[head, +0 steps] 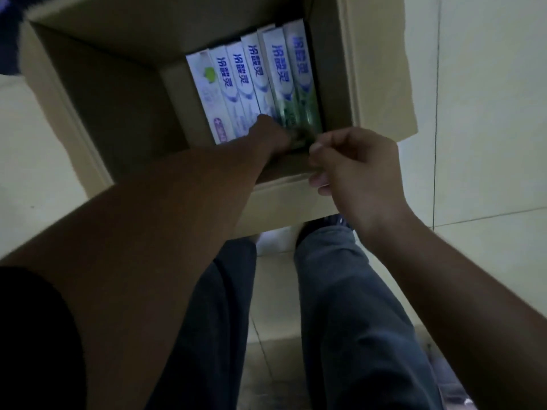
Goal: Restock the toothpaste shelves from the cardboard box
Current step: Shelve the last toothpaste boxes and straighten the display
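black sleeve and bare forearm sit closest, bottom left, reaching forward and down into the cardboard box on the floor. left hand is down at the near ends of the toothpaste cartons. it's blurred and the fingers are hidden, so i can't tell if it's gripping one or just touching.

progress-wise, the left part of the box shows bare cardboard and the cartons stand in a single row packed against the right wall. i'd guess a fair bit is out already and this row is what's left. no shelves in view, so can't say how stocked they are.

room: plenty of free space on the left side inside the box for sliding a carton out. the right side is tight, with the last green carton hard up against the wall and the tall flap beside it.

right hand hovers at the near rim, fingers loosely curled, nothing in it that i can see. trousers stand just behind the box.
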Demonstrator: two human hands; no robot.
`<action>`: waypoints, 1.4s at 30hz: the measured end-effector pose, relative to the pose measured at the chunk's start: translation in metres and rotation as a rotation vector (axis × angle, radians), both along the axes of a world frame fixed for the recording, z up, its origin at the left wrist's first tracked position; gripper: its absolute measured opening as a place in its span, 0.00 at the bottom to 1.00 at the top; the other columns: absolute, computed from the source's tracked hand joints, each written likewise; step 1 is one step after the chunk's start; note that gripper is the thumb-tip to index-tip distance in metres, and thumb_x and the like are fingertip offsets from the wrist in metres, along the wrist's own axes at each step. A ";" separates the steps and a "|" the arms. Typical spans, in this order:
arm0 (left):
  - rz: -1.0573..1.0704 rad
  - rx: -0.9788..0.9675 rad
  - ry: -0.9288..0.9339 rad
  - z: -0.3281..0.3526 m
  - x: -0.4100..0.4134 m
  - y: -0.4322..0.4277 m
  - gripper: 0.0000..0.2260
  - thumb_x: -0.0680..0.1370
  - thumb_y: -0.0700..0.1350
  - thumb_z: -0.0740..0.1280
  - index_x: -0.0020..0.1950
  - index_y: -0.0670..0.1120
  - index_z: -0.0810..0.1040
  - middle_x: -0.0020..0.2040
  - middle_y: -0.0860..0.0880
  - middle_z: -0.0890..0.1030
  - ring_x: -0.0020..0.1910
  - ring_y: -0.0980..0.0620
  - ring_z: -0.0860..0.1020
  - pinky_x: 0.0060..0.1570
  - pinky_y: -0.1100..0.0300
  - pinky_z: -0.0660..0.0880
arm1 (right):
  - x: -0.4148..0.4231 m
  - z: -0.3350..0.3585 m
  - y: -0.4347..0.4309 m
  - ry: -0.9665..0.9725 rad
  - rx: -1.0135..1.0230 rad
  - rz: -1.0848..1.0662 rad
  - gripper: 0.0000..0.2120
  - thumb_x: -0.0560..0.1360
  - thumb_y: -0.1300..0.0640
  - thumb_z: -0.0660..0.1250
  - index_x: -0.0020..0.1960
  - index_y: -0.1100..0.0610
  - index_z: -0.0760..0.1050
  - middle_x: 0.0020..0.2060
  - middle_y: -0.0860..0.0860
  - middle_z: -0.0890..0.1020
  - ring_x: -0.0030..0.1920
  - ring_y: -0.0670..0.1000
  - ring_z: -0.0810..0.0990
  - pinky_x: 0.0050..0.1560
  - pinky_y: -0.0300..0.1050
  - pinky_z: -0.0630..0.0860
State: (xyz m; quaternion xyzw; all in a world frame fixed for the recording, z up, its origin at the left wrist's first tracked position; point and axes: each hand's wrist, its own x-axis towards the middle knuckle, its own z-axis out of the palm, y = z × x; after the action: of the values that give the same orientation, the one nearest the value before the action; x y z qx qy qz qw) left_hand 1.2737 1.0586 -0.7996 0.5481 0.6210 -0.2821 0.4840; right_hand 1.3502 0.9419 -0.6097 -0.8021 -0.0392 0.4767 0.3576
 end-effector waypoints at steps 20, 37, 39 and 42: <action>-0.020 0.085 -0.069 -0.001 0.005 -0.001 0.28 0.68 0.60 0.78 0.60 0.48 0.71 0.52 0.46 0.78 0.54 0.43 0.77 0.42 0.58 0.70 | 0.008 -0.009 0.011 0.006 -0.050 -0.044 0.01 0.76 0.59 0.72 0.47 0.55 0.82 0.34 0.52 0.83 0.36 0.52 0.82 0.46 0.57 0.82; 0.638 -0.379 -0.273 0.200 -0.051 0.039 0.18 0.74 0.56 0.74 0.58 0.47 0.82 0.50 0.45 0.88 0.46 0.48 0.87 0.40 0.56 0.83 | -0.019 0.033 0.030 -0.418 0.131 0.660 0.26 0.71 0.57 0.76 0.67 0.59 0.75 0.57 0.58 0.81 0.53 0.62 0.81 0.47 0.52 0.79; 0.540 -0.360 -0.265 0.206 -0.051 0.050 0.25 0.75 0.65 0.66 0.55 0.44 0.82 0.49 0.43 0.88 0.47 0.45 0.87 0.43 0.54 0.83 | -0.016 0.045 0.023 -0.432 0.157 0.497 0.19 0.72 0.57 0.75 0.60 0.60 0.78 0.47 0.56 0.84 0.46 0.58 0.82 0.40 0.48 0.76; 0.543 -0.043 -0.222 0.176 -0.040 0.070 0.13 0.83 0.52 0.62 0.51 0.43 0.79 0.43 0.44 0.86 0.40 0.45 0.84 0.39 0.58 0.78 | -0.002 0.062 0.002 -0.380 0.131 0.259 0.09 0.73 0.51 0.73 0.46 0.54 0.76 0.34 0.47 0.81 0.33 0.47 0.79 0.33 0.45 0.74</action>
State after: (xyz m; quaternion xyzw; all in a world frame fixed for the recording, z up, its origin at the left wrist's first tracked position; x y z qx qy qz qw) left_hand 1.2334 1.1285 -0.6233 0.3791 0.6820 -0.0934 0.6184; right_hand 1.3478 0.9438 -0.5482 -0.8407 -0.2391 0.3556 0.3311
